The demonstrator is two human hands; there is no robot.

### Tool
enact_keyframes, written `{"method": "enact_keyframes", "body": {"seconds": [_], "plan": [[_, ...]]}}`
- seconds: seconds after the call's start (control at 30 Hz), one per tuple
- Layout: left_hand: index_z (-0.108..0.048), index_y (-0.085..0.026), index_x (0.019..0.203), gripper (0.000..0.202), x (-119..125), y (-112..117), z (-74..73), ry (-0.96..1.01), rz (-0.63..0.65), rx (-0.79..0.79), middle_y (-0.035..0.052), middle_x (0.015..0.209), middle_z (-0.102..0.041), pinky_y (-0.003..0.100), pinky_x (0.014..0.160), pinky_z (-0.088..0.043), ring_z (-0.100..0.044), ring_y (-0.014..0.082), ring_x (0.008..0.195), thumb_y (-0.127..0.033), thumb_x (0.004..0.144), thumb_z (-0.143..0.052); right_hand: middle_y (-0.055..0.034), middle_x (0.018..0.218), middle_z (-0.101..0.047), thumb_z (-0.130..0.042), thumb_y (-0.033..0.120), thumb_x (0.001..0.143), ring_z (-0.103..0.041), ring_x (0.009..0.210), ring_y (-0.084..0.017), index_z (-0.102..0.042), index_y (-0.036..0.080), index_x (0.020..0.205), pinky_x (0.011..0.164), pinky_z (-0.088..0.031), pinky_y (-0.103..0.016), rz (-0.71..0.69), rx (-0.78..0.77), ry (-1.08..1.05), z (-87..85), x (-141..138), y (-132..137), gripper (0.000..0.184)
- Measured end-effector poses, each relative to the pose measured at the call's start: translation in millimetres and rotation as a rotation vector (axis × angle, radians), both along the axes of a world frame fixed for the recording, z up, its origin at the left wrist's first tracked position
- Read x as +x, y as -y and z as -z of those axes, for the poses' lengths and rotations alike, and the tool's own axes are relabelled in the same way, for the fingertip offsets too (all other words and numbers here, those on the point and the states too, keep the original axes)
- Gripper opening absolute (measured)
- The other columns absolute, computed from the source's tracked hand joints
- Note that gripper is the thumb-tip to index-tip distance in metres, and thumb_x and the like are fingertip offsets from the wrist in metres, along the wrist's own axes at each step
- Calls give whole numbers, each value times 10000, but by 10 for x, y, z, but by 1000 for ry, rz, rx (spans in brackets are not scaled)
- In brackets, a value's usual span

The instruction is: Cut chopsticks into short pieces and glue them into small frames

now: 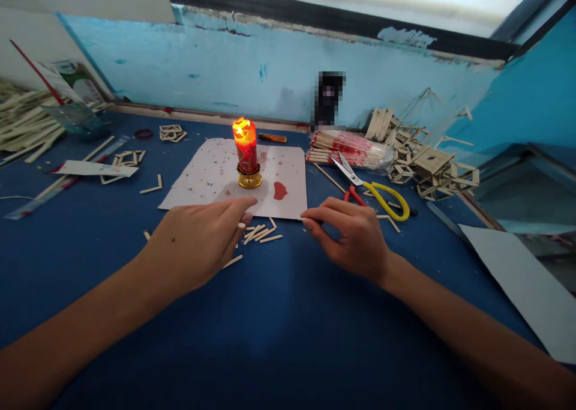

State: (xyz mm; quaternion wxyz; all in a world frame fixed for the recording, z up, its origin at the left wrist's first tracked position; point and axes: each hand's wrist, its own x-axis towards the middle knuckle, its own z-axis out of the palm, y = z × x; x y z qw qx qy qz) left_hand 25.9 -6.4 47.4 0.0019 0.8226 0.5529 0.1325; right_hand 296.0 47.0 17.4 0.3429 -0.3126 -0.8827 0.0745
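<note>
My left hand [191, 242] is closed, with the pale end of a short wooden stick [242, 225] poking out between thumb and fingers. To the right, my right hand [353, 236] pinches another small pale stick [303, 219] at its fingertips, near the front edge of a white sheet [211, 164]. A lit red candle [246, 152] stands upright in a gold holder [250, 178] on that sheet, beside a red wax spot [280, 190]. Several cut stick pieces [261, 233] lie on the blue table between my hands; my left hand partly hides some.
Yellow-handled scissors [391, 200] lie beyond my right hand, near red-handled pliers [355, 196]. Behind them are a bagged stick bundle [346, 149] and stick frames [432, 164]. At the left are loose sticks [27, 122] and a glass container [76, 120]. A white board [517, 284] lies right.
</note>
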Motion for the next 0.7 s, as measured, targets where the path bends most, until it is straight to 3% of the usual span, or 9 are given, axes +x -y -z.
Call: {"method": "enact_keyframes", "body": {"seconds": [0.1,0.2,0.3,0.4,0.5,0.57,0.7], "plan": [[-588,-227,961,283,94,83,-23,369,-64,-344,4,735,-635,284,535,-426,-594,190,606,-411,1043,-388,-43,879,-720,-580,191,1014,-675,773,-159,-686,163,1105,703,-507,-282,-29,5,-29,12,-13,14,143],[-520,-245,912,215,165,136,-3,814,-28,-743,-35,768,-502,234,560,-439,-476,132,633,-374,1050,-416,-33,852,-680,-563,146,1008,-627,758,-153,-616,161,1071,695,-493,-276,-108,25,-31,14,-13,42,84],[-539,-228,894,281,195,117,19,1094,3,-975,-58,718,-416,205,500,-371,-382,98,564,-426,1068,-443,-38,851,-691,-554,93,1000,-595,743,-155,-612,165,1029,691,-464,-296,-227,108,15,-18,-9,77,97],[-649,-200,995,329,208,62,10,1116,17,-1042,-43,691,-572,204,445,-356,-436,71,462,-482,1056,-489,-48,944,-747,-549,41,979,-625,746,-148,-642,176,1041,682,-428,-316,-303,221,66,-65,-13,106,175],[-693,-184,1017,394,222,32,-1,1080,-6,-1111,39,861,-763,233,512,-488,-618,100,493,-536,1035,-518,-69,1016,-750,-531,14,971,-666,816,-148,-657,167,1100,699,-460,-302,-374,221,41,-90,-25,127,237],[-684,-183,986,416,233,38,0,1089,-20,-1182,70,945,-799,258,579,-553,-711,141,578,-564,1027,-522,-79,1014,-735,-521,1,966,-670,851,-156,-663,156,1109,727,-500,-295,-407,198,37,-87,-33,141,254],[-667,-179,946,437,249,82,-5,1113,-10,-1325,94,909,-818,285,636,-597,-760,184,640,-583,1025,-519,-73,993,-699,-526,12,968,-641,838,-155,-675,160,1052,744,-537,-284,-436,174,52,-56,-41,167,226]]}}
